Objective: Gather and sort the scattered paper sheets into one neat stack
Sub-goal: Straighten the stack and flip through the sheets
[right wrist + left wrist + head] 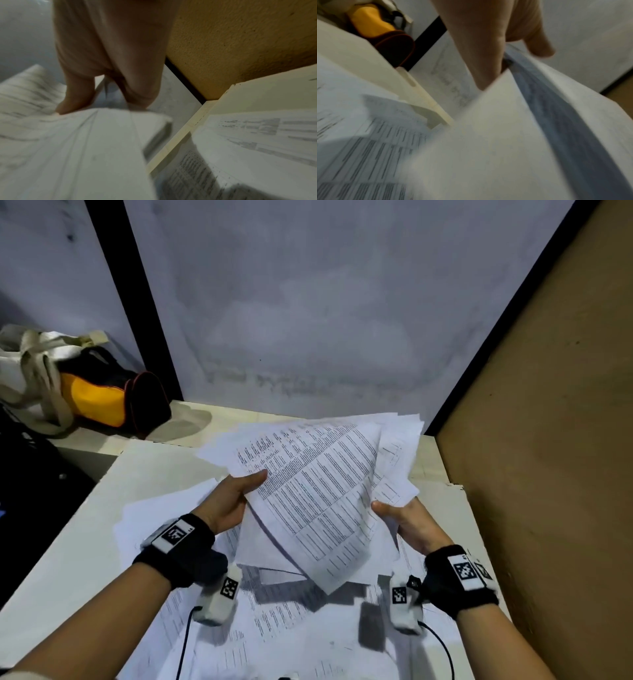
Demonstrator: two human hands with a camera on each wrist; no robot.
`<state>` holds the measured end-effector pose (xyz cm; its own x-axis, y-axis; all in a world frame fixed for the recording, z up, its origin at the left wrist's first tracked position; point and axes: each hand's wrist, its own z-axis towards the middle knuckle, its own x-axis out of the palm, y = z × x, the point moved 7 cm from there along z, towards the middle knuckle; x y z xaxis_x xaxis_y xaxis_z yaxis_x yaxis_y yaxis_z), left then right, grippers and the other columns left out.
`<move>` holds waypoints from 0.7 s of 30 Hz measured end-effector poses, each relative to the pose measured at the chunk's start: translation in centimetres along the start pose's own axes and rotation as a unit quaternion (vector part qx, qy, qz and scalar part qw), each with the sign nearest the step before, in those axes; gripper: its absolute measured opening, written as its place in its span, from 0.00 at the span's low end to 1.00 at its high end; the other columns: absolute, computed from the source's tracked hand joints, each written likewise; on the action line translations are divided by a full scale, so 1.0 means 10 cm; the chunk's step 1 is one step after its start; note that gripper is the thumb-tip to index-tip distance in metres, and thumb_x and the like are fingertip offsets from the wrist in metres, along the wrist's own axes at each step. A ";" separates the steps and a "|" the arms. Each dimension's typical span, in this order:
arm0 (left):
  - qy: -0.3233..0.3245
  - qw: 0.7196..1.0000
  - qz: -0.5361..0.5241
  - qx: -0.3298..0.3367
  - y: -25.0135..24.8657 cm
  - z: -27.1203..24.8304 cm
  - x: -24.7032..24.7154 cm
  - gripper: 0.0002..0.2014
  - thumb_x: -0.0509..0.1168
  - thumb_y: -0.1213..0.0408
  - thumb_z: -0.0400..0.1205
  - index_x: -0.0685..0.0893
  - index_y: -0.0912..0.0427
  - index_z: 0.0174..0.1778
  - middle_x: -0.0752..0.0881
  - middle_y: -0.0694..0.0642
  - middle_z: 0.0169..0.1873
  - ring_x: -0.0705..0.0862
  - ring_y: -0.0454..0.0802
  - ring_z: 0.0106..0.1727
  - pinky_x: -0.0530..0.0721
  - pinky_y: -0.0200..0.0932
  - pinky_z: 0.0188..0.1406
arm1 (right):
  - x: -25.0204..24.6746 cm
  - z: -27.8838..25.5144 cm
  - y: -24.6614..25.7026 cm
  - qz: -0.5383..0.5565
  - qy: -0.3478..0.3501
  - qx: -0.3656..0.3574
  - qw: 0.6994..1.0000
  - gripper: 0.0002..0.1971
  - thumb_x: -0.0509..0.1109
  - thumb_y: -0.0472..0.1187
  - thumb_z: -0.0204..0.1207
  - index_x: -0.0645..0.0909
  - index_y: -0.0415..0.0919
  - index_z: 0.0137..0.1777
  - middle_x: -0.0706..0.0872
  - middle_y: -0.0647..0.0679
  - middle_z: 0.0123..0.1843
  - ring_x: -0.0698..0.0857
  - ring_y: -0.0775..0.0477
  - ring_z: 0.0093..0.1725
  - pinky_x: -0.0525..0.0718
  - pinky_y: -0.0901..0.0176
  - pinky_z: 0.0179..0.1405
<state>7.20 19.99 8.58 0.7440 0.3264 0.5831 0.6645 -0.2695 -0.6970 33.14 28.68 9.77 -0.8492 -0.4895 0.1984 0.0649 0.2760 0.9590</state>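
Upper left of the head view: a bag (92, 385) on a low ledge, well apart from the work. Below it, the table (78, 529) running down to the lower left corner, bare along that edge.

Left of centre: left hand (229, 501) gripping the bundle (318, 491), thumb on top, fingers under; in the left wrist view the same hand (484, 44) pinching the bundle's edge (505, 121). Held up off the table, centre frame, corners fanned and crooked, not squared.

Right of centre: right hand (407, 522) clamped on the bundle's other side, thumb over the top sheet; same pinch in the right wrist view (109, 67), though blurred.

Under the wrists, lower centre: loose sheets (274, 621) lying overlapped and askew on the table, some reaching the bottom of the frame.

Judged partway through: a good share gathered in hand, none aligned; the loose sheets left to collect, then squaring and setting down as one stack.

Room: open table at left and lower left, likely best for tapping edges square. Far side closed by the wall (308, 320), close behind the bundle's top corners. Right side tight: board (548, 440) standing just beside the right hand, with a table edge (180, 138) near. Wrist cables (185, 642) trailing over the loose sheets, a possible snag.
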 end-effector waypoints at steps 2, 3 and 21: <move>-0.030 0.999 0.035 0.017 -0.03 0.03 0.00 0.21 0.66 0.72 0.76 0.77 0.73 0.66 0.81 0.67 0.65 0.84 0.58 0.61 0.78 0.57 0.67 | 0.02 -0.01 -0.07 -0.059 -0.004 0.029 0.998 0.34 0.87 0.49 0.48 0.84 0.35 0.54 0.90 0.41 0.51 0.88 0.38 0.54 0.85 0.48 0.55; -0.042 0.996 0.064 0.035 -0.07 0.03 0.01 0.16 0.63 0.75 0.78 0.79 0.73 0.62 0.85 0.66 0.60 0.87 0.56 0.53 0.84 0.55 0.59 | 0.00 -0.01 -0.10 -0.070 -0.001 0.039 0.997 0.34 0.87 0.48 0.47 0.83 0.32 0.52 0.90 0.40 0.48 0.88 0.39 0.51 0.85 0.49 0.54; -0.002 0.974 0.195 0.115 -0.27 -0.11 0.01 0.11 0.79 0.73 0.63 0.88 0.62 0.39 0.90 0.51 0.31 0.86 0.48 0.35 0.86 0.34 0.34 | 0.10 0.10 0.36 -0.007 -0.016 -0.031 0.999 0.35 0.88 0.48 0.41 0.86 0.42 0.53 0.91 0.43 0.51 0.89 0.42 0.50 0.88 0.52 0.48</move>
<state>5.57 19.80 11.02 0.9361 0.2438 0.2534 0.2974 -0.1644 -0.9405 31.97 30.00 13.19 -0.8665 -0.4661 0.1787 0.0842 0.2165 0.9727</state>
